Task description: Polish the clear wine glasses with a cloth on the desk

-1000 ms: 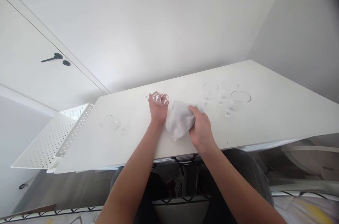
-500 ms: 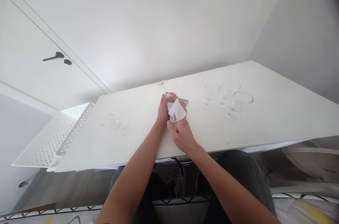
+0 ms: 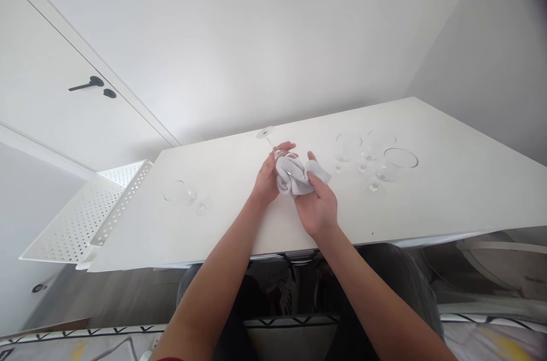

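My left hand (image 3: 268, 176) is wrapped round the bowl of a wine glass (image 3: 265, 133), which is tilted so its stem and foot point away from me toward the wall. A light grey cloth (image 3: 293, 176) is bunched over the glass's mouth, hiding most of the bowl. My right hand (image 3: 318, 201) grips the cloth between thumb and fingers, to the right of the glass. Both hands are above the middle of the white table (image 3: 239, 224).
Several clear glasses stand on the right of the table, one large-rimmed glass (image 3: 400, 158) among them. A lone stemmed glass (image 3: 182, 193) is at the left. A white perforated metal shelf (image 3: 77, 224) adjoins the table's left end. A wall (image 3: 273, 36) rises behind.
My right hand has moved right, away from my left, drawing part of the cloth outward. The cloth is more spread over the glass. The view has shifted slightly.
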Demonstrator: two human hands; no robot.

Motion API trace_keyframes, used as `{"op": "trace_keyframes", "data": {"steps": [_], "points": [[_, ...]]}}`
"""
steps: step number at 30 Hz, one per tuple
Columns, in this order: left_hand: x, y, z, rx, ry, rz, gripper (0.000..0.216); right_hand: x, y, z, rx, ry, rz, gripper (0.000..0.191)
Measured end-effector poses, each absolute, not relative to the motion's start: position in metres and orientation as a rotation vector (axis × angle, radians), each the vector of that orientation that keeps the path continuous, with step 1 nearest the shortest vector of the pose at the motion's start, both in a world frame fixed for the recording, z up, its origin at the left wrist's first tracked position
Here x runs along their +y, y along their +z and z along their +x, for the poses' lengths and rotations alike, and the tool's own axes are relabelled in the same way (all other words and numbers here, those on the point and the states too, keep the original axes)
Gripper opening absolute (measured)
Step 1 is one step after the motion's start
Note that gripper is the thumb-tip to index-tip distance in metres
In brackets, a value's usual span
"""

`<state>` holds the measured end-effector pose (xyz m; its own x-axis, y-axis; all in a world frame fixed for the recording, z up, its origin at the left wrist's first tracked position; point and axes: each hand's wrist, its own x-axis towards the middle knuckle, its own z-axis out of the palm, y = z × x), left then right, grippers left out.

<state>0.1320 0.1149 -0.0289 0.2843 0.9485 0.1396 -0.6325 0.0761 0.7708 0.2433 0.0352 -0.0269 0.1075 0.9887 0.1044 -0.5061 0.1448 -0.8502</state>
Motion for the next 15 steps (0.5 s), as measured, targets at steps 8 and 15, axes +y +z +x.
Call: {"op": "trace_keyframes", "data": {"steps": [8, 15], "points": [[0.114, -0.029, 0.131, 0.504, 1.212, 0.849, 0.03, 0.031, -0.025, 0.244, -1.324, 0.975, -1.017, 0.066], [0.111, -0.024, 0.131, 0.464, 1.295, 0.749, 0.029, 0.031, -0.023, 0.238, -0.827, 1.413, -0.654, 0.068]]}}
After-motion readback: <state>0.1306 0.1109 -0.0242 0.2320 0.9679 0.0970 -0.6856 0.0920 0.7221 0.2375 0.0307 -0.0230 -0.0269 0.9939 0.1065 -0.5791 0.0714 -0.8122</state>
